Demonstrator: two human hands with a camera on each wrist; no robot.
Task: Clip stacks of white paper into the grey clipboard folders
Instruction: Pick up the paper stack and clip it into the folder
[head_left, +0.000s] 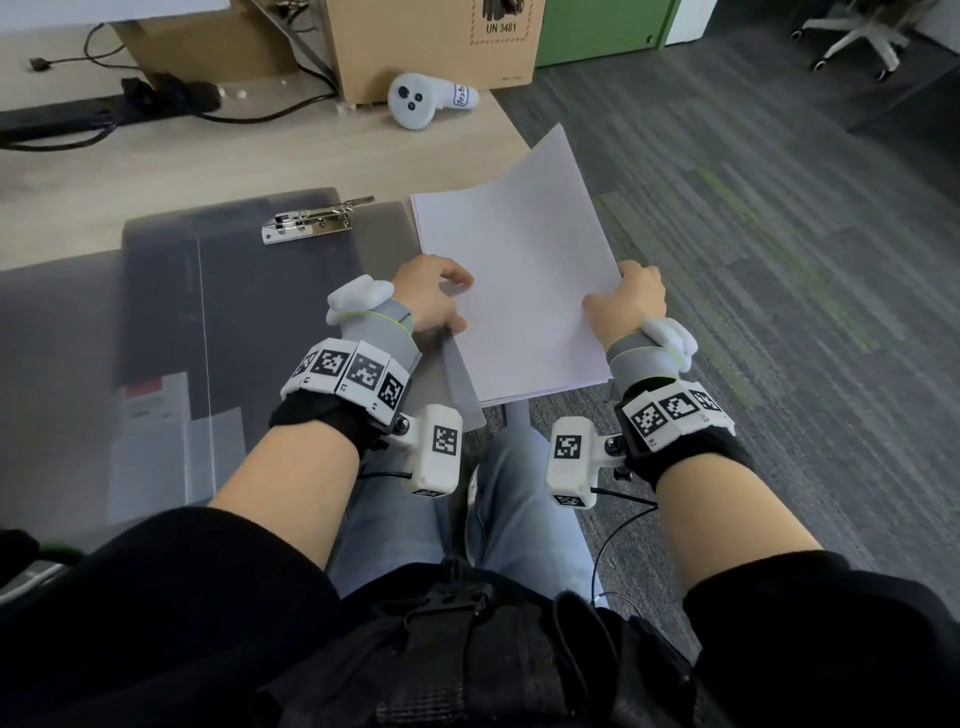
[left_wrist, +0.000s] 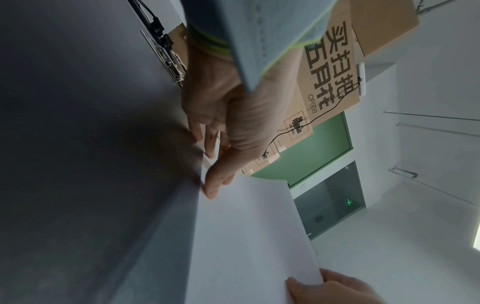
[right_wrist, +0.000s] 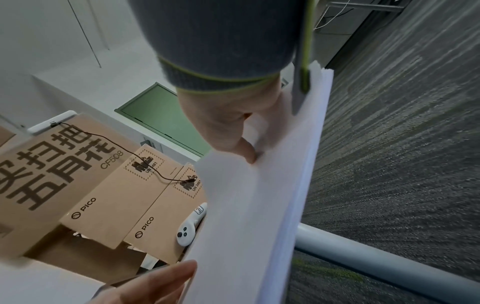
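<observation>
A stack of white paper (head_left: 519, 291) lies at the table's right edge, partly over the right flap of an open grey clipboard folder (head_left: 234, 291). The folder's metal clip (head_left: 311, 221) sits at its far edge, left of the paper. My left hand (head_left: 431, 296) grips the stack's left edge, and the thumb and fingers (left_wrist: 210, 185) meet at the paper (left_wrist: 246, 236) beside the folder (left_wrist: 91, 164). My right hand (head_left: 628, 301) grips the right edge, thumb on top. The right wrist view shows that hand (right_wrist: 233, 123) on the stack (right_wrist: 259, 205). The top sheet is skewed at the far end.
Cardboard boxes (head_left: 431, 47) and a white controller (head_left: 431, 101) stand at the back of the wooden table. A black power strip with cables (head_left: 104, 109) lies at the back left. Grey carpet (head_left: 779, 260) and an office chair base (head_left: 857, 41) are to the right.
</observation>
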